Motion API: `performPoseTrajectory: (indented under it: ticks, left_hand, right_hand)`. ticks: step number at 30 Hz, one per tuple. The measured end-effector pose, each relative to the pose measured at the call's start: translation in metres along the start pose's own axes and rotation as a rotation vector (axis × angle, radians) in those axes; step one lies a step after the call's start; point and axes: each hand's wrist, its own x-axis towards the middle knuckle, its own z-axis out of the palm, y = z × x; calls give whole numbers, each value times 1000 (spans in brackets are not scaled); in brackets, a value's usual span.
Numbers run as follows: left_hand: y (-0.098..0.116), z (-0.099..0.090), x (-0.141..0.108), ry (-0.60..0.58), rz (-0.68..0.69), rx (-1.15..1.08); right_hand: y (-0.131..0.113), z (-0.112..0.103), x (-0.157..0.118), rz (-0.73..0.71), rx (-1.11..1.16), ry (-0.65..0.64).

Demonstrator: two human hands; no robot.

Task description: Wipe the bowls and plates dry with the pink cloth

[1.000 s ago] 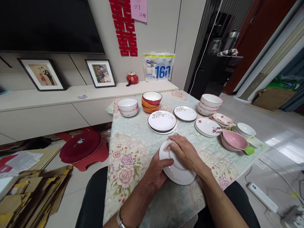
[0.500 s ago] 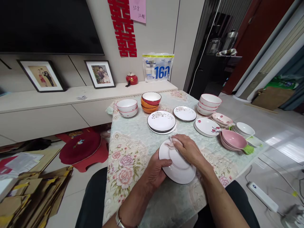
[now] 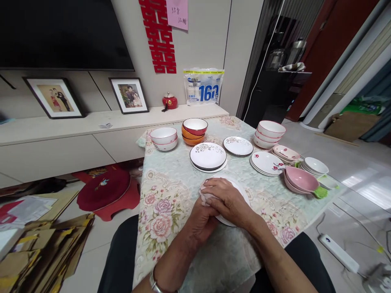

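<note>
A white plate (image 3: 242, 196) is in my left hand (image 3: 200, 221), gripped at its near left edge above the table. My right hand (image 3: 227, 199) lies across the plate and presses a pale cloth (image 3: 205, 196) against its left rim. The right fingers cover the cloth in part and overlap my left thumb. Just beyond the hands sits a stack of dark-rimmed floral plates (image 3: 208, 156). Farther right are another dark-rimmed plate pile (image 3: 238, 145) and a stack of red-flowered plates (image 3: 266, 163).
Behind the plates stand white bowls (image 3: 164, 138), orange and red bowls (image 3: 194, 131), and more pink-rimmed bowls (image 3: 269, 133). Pink dishes (image 3: 301, 179) and small white bowls (image 3: 314, 166) are near the right edge of the flowered tablecloth (image 3: 171, 191). A red stool (image 3: 106, 191) stands left.
My right hand has slid with the cloth from the plate's far edge to its left rim, over my left thumb. The plate's face has turned and is now more covered by the right hand.
</note>
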Motion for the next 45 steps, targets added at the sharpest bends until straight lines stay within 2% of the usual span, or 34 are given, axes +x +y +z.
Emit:
performPoseTrajectory:
  ticks: [2,5,8,10,13,16,19,21,24,30,34,37,40,43,45]
  left_hand:
    - [0,-1,0,-42,-38,24]
    - [3,0,-1,-104,-108,24]
    - [7,2,-2,-94,-122,10]
    - [8,2,-1,-69,-112,12]
    - [7,0,1,-14,-62,12]
    - [5,-1,2,-4,-28,-7]
    - [3,0,0,-58,-35,15]
    - [2,1,-1,-69,-27,49]
    - [2,1,-1,-41,-49,72]
    - [1,2,0,-45,-27,-37]
    - [0,2,0,-35,8,-58]
    - [-1,1,-1,-42,-10,-30]
    - [-1,1,-2,-56,-73,1]
    - [0,2,-4,-37,-104,19]
    - [1,3,-5,-33,-99,18]
  right_hand:
    - [6,-2,0,62,-41,33]
    - [24,-8,-5,271,-81,120]
    - [40,-15,-12,500,-130,141]
    - [44,-16,-16,577,-180,124]
    - [38,-15,-16,534,-235,133]
    - [21,-12,-11,343,-182,145]
    - [5,-10,-4,108,-54,47]
    - [1,-9,-2,31,-17,-20]
    - [9,-8,-3,114,-59,-2]
    - [39,-15,-15,530,-270,122]
    - [42,-15,-17,604,-358,123]
    - [36,-12,-15,543,-340,160]
    - [23,-10,-10,345,-194,165]
    - [6,-10,-5,114,-29,70]
    - [-1,-12,-3,13,49,-3]
